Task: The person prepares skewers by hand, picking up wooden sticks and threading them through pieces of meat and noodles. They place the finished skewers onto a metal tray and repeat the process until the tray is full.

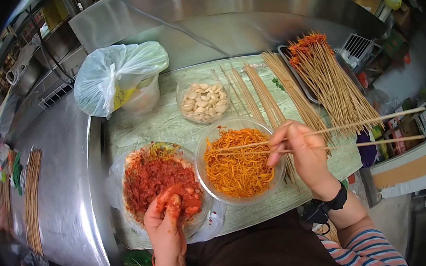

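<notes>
Red paste (150, 179) is covering the fingertips of the left hand (168, 214), which is working inside the left bowl (134, 223), close to the near left corner of the surface (167, 125). The fingers and the thumb of this hand are closing together at the right part of the paste; whether something is being held between them, I cannot tell.

The right hand (296, 152) is grasping two long chopsticks (374, 121) between the thumb and fingers. Their thin ends are reaching over the orange shreds (239, 174), which are filling the clear right bowl (282, 170). This bowl is standing just beside the left bowl, near the middle of the near edge.

Behind the two bowls, garlic (204, 101) is lying in a round tub (180, 92). At the far left corner a tied plastic bag (122, 72) is resting over a container (144, 96). To the right of the garlic, loose skewers (261, 93) are lying in rows. At the far right corner a dark tray (298, 85) is carrying a big bundle (337, 90) of skewers, and orange-red food (308, 46) is covering their far ends.
</notes>
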The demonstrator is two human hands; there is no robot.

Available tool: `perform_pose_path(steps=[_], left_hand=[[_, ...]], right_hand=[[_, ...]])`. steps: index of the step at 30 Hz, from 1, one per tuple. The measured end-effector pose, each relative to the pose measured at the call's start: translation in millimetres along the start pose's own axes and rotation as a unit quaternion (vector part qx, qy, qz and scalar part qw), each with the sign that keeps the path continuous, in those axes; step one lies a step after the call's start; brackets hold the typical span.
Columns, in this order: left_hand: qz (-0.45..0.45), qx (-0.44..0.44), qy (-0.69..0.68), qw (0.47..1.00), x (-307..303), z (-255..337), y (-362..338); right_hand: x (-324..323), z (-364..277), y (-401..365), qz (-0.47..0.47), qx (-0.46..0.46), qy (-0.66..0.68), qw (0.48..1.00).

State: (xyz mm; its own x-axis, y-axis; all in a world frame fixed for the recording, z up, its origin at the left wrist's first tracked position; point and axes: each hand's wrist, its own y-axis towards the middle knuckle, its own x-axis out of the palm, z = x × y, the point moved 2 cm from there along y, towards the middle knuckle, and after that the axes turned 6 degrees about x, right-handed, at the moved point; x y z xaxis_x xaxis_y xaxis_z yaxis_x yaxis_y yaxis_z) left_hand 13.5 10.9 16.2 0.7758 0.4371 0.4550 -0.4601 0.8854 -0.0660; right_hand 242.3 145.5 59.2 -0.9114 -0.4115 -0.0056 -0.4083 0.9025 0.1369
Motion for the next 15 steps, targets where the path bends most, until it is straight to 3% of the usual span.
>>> perform_pose_path(steps=[4, 6, 8, 10, 15], left_hand=[[0.007, 0.0, -0.001, 1.0, 0.9, -0.1, -0.7], [0.011, -0.006, 0.007, 1.0, 0.7, -0.9, 0.2], [0.007, 0.011, 0.016, 1.0, -8.4, -9.2, 5.6], [0.004, 0.025, 0.023, 0.999, -14.7, -12.7, 9.6], [0.051, 0.023, 0.033, 0.998, -27.9, -23.3, 14.7]], right_hand=[[-21.2, -1.8, -2.3, 0.039, 0.017, 0.119, 0.992], [-27.3, -8.7, -6.3, 0.063, -0.002, 0.106, 0.992], [-29.3, -20.4, -11.6, 0.067, 0.063, -0.062, 0.994], [-36.6, -37.1, -18.2, 0.081, 0.077, -0.096, 0.989], [-44.9, -84.0, -25.8, 0.153, -0.018, -0.136, 0.979]])
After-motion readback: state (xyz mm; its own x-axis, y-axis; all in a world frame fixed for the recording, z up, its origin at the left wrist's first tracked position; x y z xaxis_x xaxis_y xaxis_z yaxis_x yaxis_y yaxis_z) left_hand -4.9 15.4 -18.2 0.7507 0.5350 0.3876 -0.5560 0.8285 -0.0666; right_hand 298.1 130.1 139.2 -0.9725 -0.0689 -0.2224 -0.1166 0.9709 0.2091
